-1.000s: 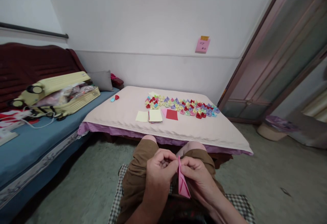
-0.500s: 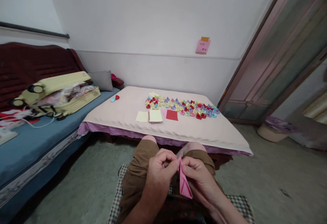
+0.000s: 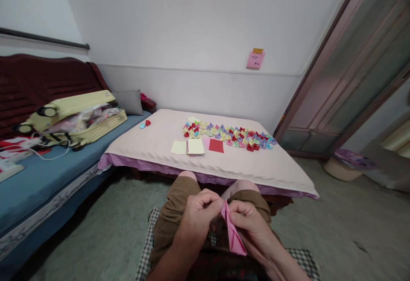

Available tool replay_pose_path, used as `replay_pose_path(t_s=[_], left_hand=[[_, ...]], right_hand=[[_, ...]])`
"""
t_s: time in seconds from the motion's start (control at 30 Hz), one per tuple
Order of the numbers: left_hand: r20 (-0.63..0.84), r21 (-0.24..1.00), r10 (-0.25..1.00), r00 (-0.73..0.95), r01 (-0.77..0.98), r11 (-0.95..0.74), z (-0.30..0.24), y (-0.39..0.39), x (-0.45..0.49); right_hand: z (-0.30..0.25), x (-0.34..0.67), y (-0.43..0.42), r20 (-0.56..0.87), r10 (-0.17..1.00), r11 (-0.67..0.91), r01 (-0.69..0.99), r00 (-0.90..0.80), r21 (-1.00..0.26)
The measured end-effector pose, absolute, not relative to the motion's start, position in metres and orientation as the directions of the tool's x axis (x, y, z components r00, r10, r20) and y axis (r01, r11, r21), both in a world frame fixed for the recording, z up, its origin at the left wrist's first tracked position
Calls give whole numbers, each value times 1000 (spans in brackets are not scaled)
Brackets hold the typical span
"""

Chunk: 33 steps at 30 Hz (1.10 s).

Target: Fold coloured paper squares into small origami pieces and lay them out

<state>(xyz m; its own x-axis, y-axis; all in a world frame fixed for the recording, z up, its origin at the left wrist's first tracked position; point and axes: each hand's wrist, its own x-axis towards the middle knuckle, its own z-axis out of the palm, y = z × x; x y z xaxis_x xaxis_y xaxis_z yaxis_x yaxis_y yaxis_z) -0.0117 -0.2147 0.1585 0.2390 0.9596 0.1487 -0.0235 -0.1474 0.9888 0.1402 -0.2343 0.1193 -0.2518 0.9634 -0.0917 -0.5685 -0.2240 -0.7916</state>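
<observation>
A pink folded piece of origami paper (image 3: pixel 235 237) is held between my hands above my lap, its long pointed end hanging down toward me. My left hand (image 3: pixel 202 210) pinches its upper left edge with thumb and forefinger. On the other side, my right hand (image 3: pixel 248 219) grips the paper near its top, thumb in front. Beyond my knees, a stack of pale yellow square sheets (image 3: pixel 195 147) lies on the covered table. A red square sheet (image 3: pixel 216 145) is just right of the stack. Many small folded paper pieces (image 3: pixel 237 136) in mixed colours spread behind.
The table has a pale cloth (image 3: pixel 144 148) over a purple one. A blue-covered bench (image 3: pixel 64 165) on the left bears an open yellow suitcase (image 3: pixel 83 101) and a grey cushion (image 3: pixel 129 101). At right stands a lined bin (image 3: pixel 344 168). A pink note (image 3: pixel 255 60) hangs on the wall.
The pink paper's lower end has swung slightly to the right and down, and its folds show more openly. Both hands keep their hold. The view has shifted a little.
</observation>
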Motion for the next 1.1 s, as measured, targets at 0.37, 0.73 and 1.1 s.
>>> replay_pose_path(t_s=[0.37,0.73,1.1], left_hand=[[2,984,949,314,-169,54,158,-215,-10],[181,983,953,242,-5,-186,153,-222,-5],[264,929,925,273,185,-319,157,-225,-6]], right_hand=[[118,141,-236,-85,962,-219,-551,-259,-805],[120,142,-237,-89,966,-209,-534,-242,-819],[124,142,-238,-93,971,-200,-534,-220,-821]])
